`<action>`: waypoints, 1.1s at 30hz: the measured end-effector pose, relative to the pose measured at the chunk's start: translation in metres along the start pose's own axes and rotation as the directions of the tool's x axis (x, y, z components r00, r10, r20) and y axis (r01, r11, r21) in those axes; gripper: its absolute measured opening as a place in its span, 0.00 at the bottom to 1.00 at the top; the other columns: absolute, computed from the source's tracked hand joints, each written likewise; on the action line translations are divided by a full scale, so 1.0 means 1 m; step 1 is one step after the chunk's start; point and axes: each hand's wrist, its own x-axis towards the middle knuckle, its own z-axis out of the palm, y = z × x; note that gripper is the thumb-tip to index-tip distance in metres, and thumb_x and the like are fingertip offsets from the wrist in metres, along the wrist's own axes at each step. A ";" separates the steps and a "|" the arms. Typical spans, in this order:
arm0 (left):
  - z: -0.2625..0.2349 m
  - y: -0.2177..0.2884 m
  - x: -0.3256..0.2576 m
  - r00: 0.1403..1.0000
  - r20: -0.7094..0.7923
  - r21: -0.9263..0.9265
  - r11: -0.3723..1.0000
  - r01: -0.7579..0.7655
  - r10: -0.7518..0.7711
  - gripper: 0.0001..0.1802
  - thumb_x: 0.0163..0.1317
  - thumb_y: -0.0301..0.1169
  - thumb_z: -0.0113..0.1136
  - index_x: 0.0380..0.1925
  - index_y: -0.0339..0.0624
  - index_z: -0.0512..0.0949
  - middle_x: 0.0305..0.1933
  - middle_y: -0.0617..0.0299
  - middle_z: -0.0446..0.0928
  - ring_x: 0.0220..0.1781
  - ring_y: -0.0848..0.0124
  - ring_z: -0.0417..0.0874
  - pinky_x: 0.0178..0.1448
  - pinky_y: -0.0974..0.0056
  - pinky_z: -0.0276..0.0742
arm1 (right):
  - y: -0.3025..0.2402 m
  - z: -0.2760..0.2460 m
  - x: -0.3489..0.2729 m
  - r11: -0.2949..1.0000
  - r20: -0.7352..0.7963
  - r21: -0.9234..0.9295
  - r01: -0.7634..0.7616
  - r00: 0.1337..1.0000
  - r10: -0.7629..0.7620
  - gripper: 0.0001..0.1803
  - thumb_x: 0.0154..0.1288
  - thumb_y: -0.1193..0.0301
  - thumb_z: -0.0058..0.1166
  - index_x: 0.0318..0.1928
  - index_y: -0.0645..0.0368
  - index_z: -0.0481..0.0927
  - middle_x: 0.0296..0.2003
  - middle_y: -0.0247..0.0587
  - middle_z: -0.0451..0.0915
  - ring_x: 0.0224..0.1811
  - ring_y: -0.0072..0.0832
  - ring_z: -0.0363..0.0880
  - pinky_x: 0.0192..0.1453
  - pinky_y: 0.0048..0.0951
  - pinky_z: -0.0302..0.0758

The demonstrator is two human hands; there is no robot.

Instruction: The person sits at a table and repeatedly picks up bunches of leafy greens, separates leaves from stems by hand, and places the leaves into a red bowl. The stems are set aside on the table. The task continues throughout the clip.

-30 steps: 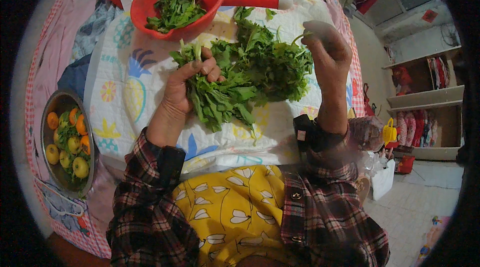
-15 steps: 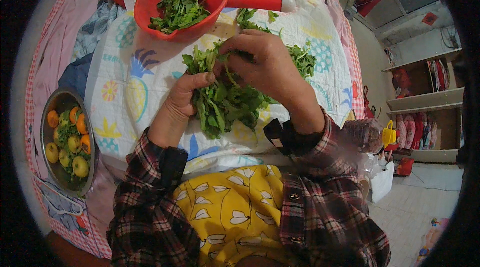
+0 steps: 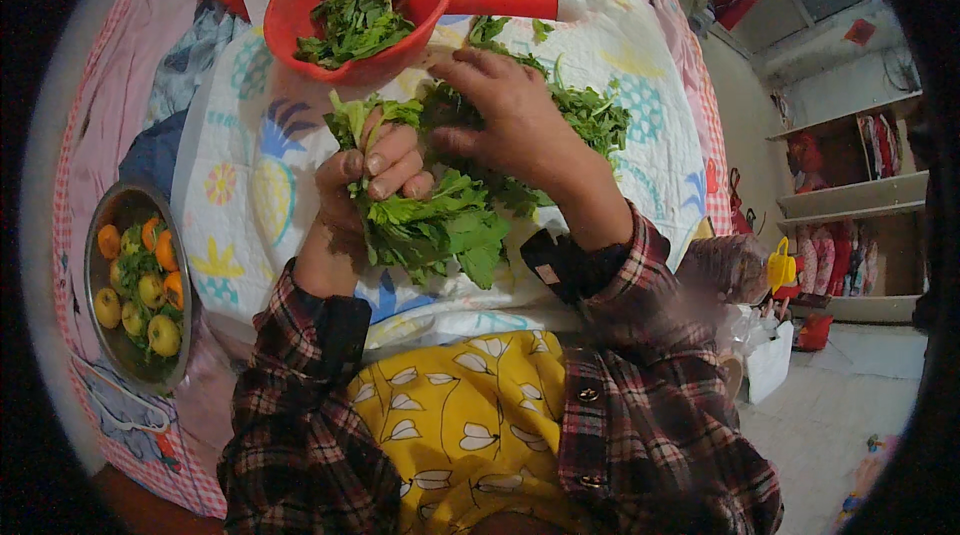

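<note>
My left hand [image 3: 378, 173] is closed round a bunch of leafy greens [image 3: 440, 235]. Pale stems stick out above its fingers, and broad leaves hang below toward me. To its right, my right hand [image 3: 515, 120] reaches over a loose pile of greens [image 3: 590, 120], fingers apart and thumb spread. Nothing shows in its grip, though whether its fingertips touch the leaves is hard to tell. Beyond both hands, a red plastic colander-like bowl with a long handle [image 3: 432, 20] holds more picked greens [image 3: 360, 20].
A white quilted cloth with pineapple prints [image 3: 270, 200] covers the surface under the greens. At the left edge stands a metal bowl [image 3: 186, 335] of apples, oranges and some greens. To the right are shelves with clothes [image 3: 850, 193] and a white bag [image 3: 768, 365].
My left hand has turned and now wraps round the bunch, its fingers on top. My right hand has come off the bunch and its fingers have spread over the pile.
</note>
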 end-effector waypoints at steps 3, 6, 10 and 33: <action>0.001 -0.004 -0.003 0.998 -0.055 -0.018 0.999 -0.036 0.035 0.12 0.58 0.34 0.62 0.36 0.51 0.68 0.28 0.73 0.65 0.27 0.79 0.70 0.44 0.66 0.67 | 0.000 0.008 -0.009 0.985 0.218 -0.123 0.123 0.971 -0.094 0.28 0.49 0.66 0.62 0.54 0.47 0.73 0.53 0.44 0.71 0.58 0.45 0.68 0.59 0.50 0.64; 0.000 -0.004 -0.003 0.998 -0.051 -0.034 0.999 -0.029 0.027 0.12 0.57 0.33 0.62 0.37 0.51 0.69 0.27 0.73 0.64 0.27 0.79 0.70 0.44 0.66 0.67 | -0.001 0.011 -0.017 0.972 0.266 -0.103 0.211 0.947 -0.177 0.19 0.51 0.66 0.59 0.46 0.49 0.77 0.48 0.42 0.74 0.55 0.42 0.71 0.57 0.50 0.66; -0.001 -0.005 -0.003 0.994 -0.110 0.020 1.000 -0.005 0.007 0.14 0.56 0.32 0.63 0.40 0.50 0.71 0.27 0.72 0.65 0.27 0.77 0.70 0.47 0.65 0.67 | 0.015 -0.007 -0.020 0.995 0.257 0.040 0.091 0.961 -0.098 0.08 0.49 0.72 0.56 0.33 0.54 0.80 0.35 0.41 0.77 0.42 0.43 0.77 0.47 0.45 0.72; -0.017 -0.008 -0.001 0.969 -0.223 0.094 0.992 -0.082 0.102 0.27 0.48 0.25 0.64 0.51 0.46 0.72 0.37 0.68 0.73 0.37 0.70 0.73 0.50 0.60 0.68 | 0.052 -0.039 -0.015 0.993 -0.106 -0.022 -0.113 0.988 0.110 0.17 0.53 0.67 0.57 0.45 0.54 0.79 0.49 0.48 0.75 0.51 0.45 0.74 0.56 0.44 0.69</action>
